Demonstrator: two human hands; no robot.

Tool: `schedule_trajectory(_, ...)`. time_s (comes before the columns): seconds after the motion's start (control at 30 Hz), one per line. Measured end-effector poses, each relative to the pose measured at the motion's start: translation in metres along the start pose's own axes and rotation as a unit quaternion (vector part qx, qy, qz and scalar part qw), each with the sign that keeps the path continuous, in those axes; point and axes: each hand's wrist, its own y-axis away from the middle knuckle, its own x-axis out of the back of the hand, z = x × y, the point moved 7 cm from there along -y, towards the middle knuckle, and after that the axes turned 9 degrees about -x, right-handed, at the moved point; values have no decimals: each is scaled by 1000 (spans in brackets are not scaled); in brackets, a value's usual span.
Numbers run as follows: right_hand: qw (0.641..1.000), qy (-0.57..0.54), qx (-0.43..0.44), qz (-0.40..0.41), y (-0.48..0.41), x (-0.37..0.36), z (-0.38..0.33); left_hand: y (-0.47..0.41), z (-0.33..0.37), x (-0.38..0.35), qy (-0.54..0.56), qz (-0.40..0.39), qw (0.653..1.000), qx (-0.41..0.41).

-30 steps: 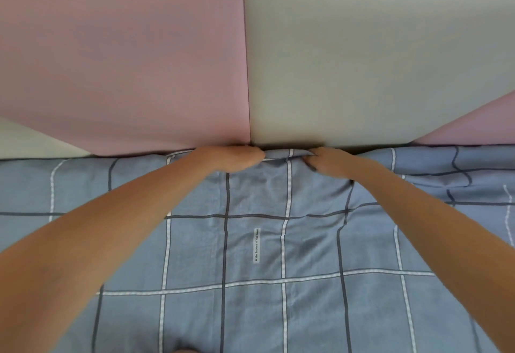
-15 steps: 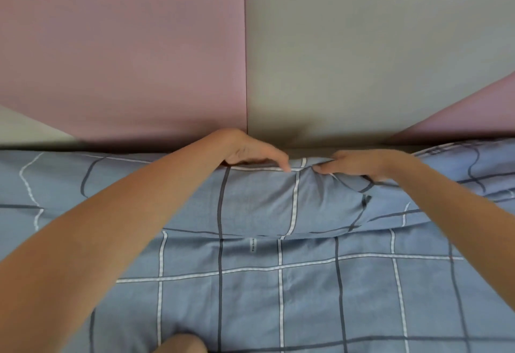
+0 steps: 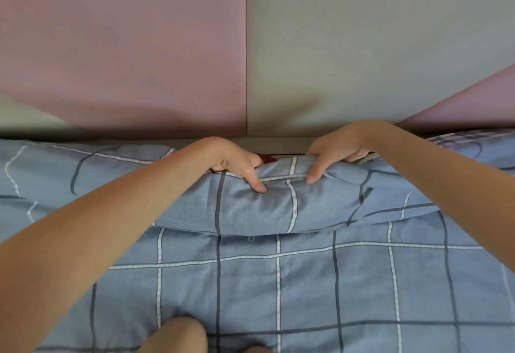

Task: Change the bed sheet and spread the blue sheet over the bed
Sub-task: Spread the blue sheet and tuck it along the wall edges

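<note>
Head view: left hand [image 3: 231,161] and right hand [image 3: 338,149] each grip the blue sheet's [image 3: 278,283] raised head-end fold

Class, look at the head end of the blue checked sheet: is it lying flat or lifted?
Lifted. Both hands, left hand and right hand, grip the blue sheet, bunched into a raised fold.

Bedroom: bed sheet [image 3: 278,283], padded headboard [image 3: 362,59].
</note>
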Motion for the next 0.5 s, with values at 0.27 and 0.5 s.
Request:
schedule_trajectory(0.27, 980, -81, 77, 162, -2, 37, 2, 0, 11, -9, 9, -75, 997, -18)
schedule_trajectory(0.5, 963, -258, 0, 71, -6, 35, 23, -4, -10, 0, 23, 16, 999, -25)
